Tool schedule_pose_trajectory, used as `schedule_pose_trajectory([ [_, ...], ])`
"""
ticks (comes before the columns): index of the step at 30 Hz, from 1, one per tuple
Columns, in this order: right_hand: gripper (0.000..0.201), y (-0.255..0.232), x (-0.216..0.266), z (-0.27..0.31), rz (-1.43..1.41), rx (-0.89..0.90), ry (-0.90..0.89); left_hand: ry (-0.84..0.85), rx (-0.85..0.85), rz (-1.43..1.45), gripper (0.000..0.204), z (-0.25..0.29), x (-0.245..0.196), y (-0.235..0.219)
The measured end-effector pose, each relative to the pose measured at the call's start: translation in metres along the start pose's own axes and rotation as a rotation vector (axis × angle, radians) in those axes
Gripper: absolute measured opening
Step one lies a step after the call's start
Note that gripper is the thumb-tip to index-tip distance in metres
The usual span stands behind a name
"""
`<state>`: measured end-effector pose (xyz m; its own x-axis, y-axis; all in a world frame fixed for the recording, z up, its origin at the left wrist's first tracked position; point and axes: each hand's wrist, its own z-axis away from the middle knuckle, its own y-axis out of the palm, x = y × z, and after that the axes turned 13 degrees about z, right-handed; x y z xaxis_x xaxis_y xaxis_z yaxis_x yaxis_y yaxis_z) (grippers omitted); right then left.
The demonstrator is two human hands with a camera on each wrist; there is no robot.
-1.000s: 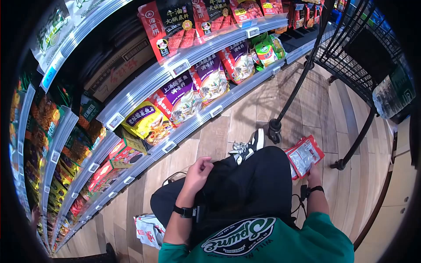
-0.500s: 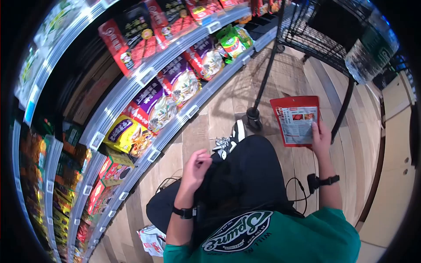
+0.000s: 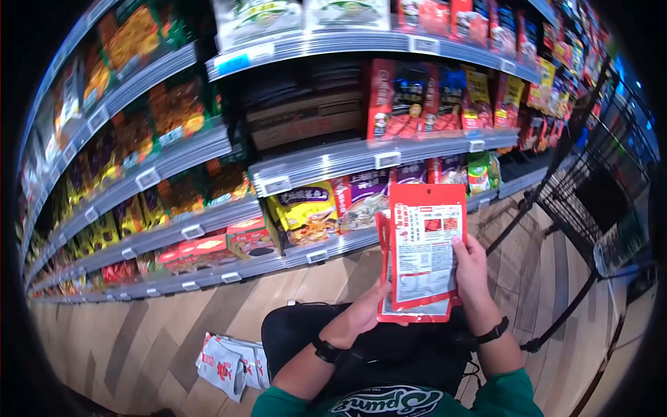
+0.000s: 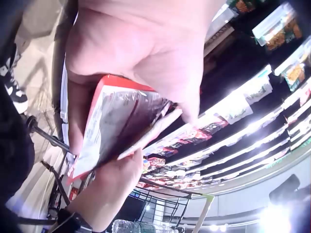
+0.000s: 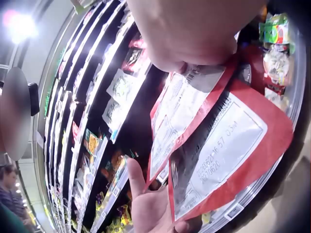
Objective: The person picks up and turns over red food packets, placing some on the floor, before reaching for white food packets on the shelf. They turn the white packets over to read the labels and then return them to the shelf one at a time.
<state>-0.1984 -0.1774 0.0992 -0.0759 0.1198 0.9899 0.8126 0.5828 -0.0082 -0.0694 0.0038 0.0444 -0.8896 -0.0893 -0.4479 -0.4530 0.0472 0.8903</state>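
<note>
In the head view, two overlapping red pouches with white printed backs, the front pouch (image 3: 425,243) covering much of the rear pouch (image 3: 417,316), are held up over the lap. My right hand (image 3: 474,267) grips the front pouch by its right edge, thumb on the printed side. At the lower left, my left hand (image 3: 365,309) holds the rear pouch; the left wrist view shows thumb and fingers on either side of that pouch (image 4: 116,124). The right wrist view looks between the pouches, which spread apart, with date print on one printed back (image 5: 223,150).
Store shelves (image 3: 326,163) with bagged goods curve across the front and left. White pouches (image 3: 229,365) lie on the wooden floor by my left side. A black shopping cart (image 3: 590,181) stands at the right. A yellow bag (image 3: 303,212) sits on the bottom shelf.
My right hand has raised its red pouch from the right side to in front of me. My left hand has left the lap and now holds a pouch too. The view has turned toward the shelves.
</note>
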Motion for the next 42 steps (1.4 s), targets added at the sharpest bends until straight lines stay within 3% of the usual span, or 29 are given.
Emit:
schedule_pose_trajectory([
  [1, 0.021, 0.013, -0.007, -0.006, 0.007, 0.026, -0.006, 0.028, -0.007, 0.006, 0.07, 0.006, -0.004, 0.005],
  [3, 0.022, 0.046, -0.002, -0.01, 0.12, 0.125, -0.112, 0.214, -0.351, -0.339, 0.057, 0.014, -0.01, 0.012],
  [4, 0.024, 0.059, 0.002, -0.012, 0.153, 0.199, -0.127, 0.326, -0.365, -0.235, 0.055, 0.016, -0.01, 0.006],
  [9, 0.043, 0.093, 0.036, -0.02, 0.188, 0.503, -0.098, 0.573, -0.343, -0.132, 0.055, 0.02, -0.035, -0.005],
  [10, 0.049, 0.089, 0.035, -0.023, 0.163, 0.543, 0.003, 0.683, -0.317, -0.218, 0.052, 0.018, -0.046, -0.002],
  [11, 0.049, 0.092, 0.03, -0.022, 0.186, 0.556, -0.006, 0.799, -0.291, -0.302, 0.05, 0.017, -0.056, 0.002],
  [14, 0.058, 0.102, -0.011, -0.01, -0.522, 0.513, 0.282, 0.816, -0.335, -0.495, 0.046, 0.022, -0.082, 0.013],
  [17, 0.064, 0.135, -0.022, 0.008, -0.922, 0.708, 0.381, 0.8, -0.355, -0.635, 0.046, 0.029, -0.097, 0.023],
  [19, 0.063, 0.154, -0.012, 0.013, -0.868, 0.678, 0.337, 0.736, -0.343, -0.78, 0.046, 0.035, -0.103, 0.027],
  [20, 0.063, 0.162, -0.011, 0.017, -0.823, 0.638, 0.289, 0.786, -0.397, -1.012, 0.051, 0.035, -0.103, 0.018],
  [21, 0.063, 0.168, -0.015, 0.02, -0.832, 0.631, 0.293, 0.775, -0.399, -1.017, 0.051, 0.041, -0.104, 0.026],
  [23, 0.061, 0.173, -0.028, 0.024, -0.686, 0.43, 0.346, 0.828, -0.666, -0.957, 0.058, 0.051, -0.105, 0.051],
  [25, 0.057, 0.176, -0.033, 0.026, -0.709, 0.354, 0.363, 0.88, -0.634, -0.95, 0.059, 0.047, -0.104, 0.025],
  [27, 0.055, 0.178, -0.024, 0.029, -0.605, 0.343, 0.187, 0.862, -0.471, -0.547, 0.059, 0.045, -0.108, 0.01],
  [28, 0.055, 0.177, -0.023, 0.029, -0.539, 0.289, 0.183, 0.84, -0.442, -0.55, 0.059, 0.038, -0.105, 0.01],
  [30, 0.055, 0.181, -0.015, 0.03, -0.565, 0.219, 0.171, 1.059, -0.428, -0.039, 0.053, 0.025, -0.099, 0.011],
  [33, 0.059, 0.187, -0.007, 0.034, -0.615, 0.151, 0.161, 1.115, -0.345, 0.07, 0.052, 0.004, -0.095, 0.003],
  [35, 0.064, 0.189, -0.007, 0.038, -0.647, 0.219, 0.039, 1.07, -0.312, 0.075, 0.054, -0.003, -0.098, 0.002],
  [37, 0.068, 0.181, -0.023, 0.036, -0.589, 0.242, 0.013, 1.053, -0.294, 0.072, 0.056, -0.006, -0.104, 0.0],
  [39, 0.069, 0.169, -0.033, 0.034, -0.286, 0.266, -0.091, 1.086, -0.321, -0.01, 0.055, -0.003, -0.11, 0.012],
  [42, 0.065, 0.172, -0.037, 0.028, -0.316, 0.238, -0.056, 1.032, -0.291, 0.099, 0.046, -0.001, -0.126, 0.015],
])
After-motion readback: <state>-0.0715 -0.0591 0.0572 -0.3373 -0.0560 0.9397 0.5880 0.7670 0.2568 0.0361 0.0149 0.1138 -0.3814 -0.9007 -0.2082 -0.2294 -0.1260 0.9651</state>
